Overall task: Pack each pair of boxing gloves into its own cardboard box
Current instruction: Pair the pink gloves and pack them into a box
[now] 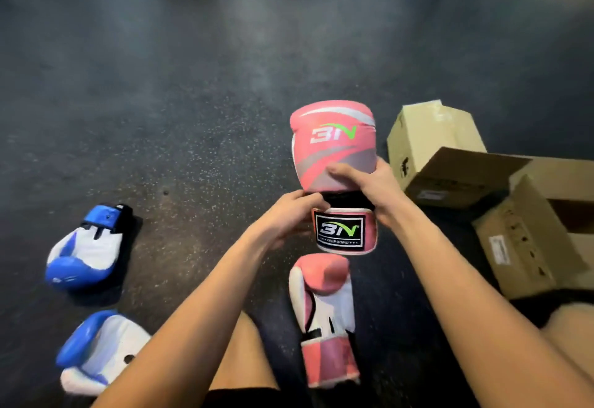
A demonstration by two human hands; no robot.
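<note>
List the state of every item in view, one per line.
Held pink glove, lifted, gripped by both hands.
Left hand, grips its wrist.
Right hand, grips its body.
Second pink glove, on the floor, palm up.
Far blue glove, on the floor.
Near blue glove, on the floor.
Nearest cardboard box, flaps open.
Pale cardboard box, apparently closed.

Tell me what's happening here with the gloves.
A person holds a pink glove off the floor with both hands: the left hand grips its cuff, the right hand its padded body. The second pink glove lies on the floor beneath. The far blue glove and near blue glove lie to the left. An open cardboard box stands at right; no glove shows inside it.
</note>
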